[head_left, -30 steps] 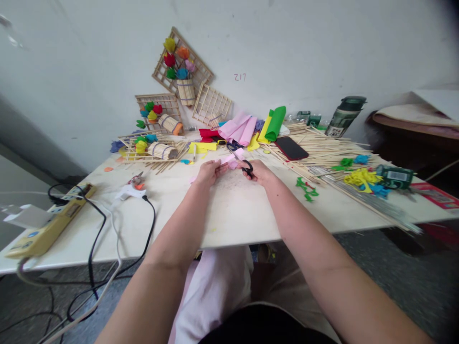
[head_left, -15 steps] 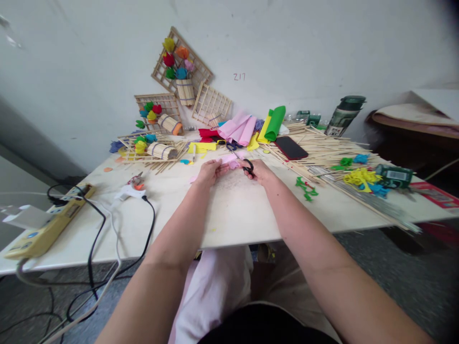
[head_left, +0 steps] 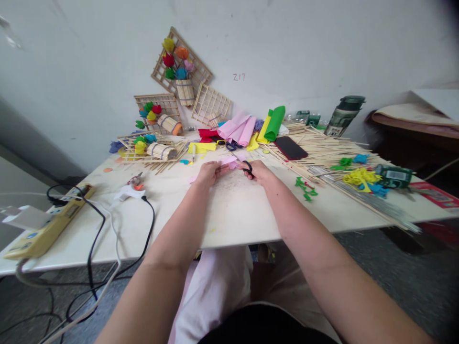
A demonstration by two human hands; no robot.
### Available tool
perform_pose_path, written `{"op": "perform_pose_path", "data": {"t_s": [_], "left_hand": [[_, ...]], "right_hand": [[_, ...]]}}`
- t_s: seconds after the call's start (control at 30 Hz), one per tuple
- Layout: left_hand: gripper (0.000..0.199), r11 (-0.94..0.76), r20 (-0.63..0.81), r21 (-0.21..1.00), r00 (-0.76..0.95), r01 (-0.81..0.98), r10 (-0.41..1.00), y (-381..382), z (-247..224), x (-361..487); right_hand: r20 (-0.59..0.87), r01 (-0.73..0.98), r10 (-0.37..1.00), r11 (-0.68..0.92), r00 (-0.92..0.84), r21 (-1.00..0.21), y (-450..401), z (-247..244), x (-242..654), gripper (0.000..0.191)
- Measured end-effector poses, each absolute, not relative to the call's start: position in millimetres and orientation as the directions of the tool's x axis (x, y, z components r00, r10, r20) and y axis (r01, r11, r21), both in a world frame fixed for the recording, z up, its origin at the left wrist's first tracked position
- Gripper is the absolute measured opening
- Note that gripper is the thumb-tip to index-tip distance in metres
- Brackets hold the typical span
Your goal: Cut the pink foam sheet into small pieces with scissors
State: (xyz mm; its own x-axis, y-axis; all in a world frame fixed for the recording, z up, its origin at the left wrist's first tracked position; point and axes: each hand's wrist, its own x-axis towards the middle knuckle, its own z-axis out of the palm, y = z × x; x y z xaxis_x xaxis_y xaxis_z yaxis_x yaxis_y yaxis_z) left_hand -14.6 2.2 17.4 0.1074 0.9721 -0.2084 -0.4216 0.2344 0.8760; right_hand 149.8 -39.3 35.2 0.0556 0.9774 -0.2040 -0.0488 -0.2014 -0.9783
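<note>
Near the middle of the table, my left hand (head_left: 213, 173) holds a small piece of pink paper (head_left: 231, 162) by its fingertips. To its right, my right hand (head_left: 258, 172) is closed on black-handled scissors (head_left: 247, 168), whose blades point up and left at the pink paper. Part of the paper is hidden by my fingers. Behind my hands are rolled pink sheets (head_left: 236, 128), dark blue scissors handles (head_left: 231, 146) and yellow paper (head_left: 202, 147).
Wooden lattices with paper flowers (head_left: 181, 71) lean on the wall. Thin sticks (head_left: 322, 148), a phone (head_left: 291, 148) and a bottle (head_left: 344, 115) stand or lie at the right. A power strip (head_left: 50, 224), cables and a white glue gun (head_left: 129, 192) occupy the left.
The scissors and the fingers of my right hand have shifted very slightly. My left hand stays in nearly the same place with the pink paper.
</note>
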Motion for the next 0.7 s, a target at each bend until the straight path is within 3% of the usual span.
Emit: {"op": "perform_pose_path", "data": {"t_s": [0.37, 0.7], "left_hand": [[0.008, 0.192, -0.182, 0.908, 0.061, -0.372, 0.981, 4.8, 15.1, -16.9], [0.012, 0.126, -0.151, 0.858, -0.011, -0.497, 0.989, 1.4, 22.1, -17.9]], "right_hand": [[-0.229, 0.014, 0.971, -0.231, 0.063, -0.973, -34.3, 32.0, 151.8, 0.026], [-0.214, 0.034, 0.974, -0.212, -0.068, -0.977, -29.8, 26.8, 157.2, 0.032]]}}
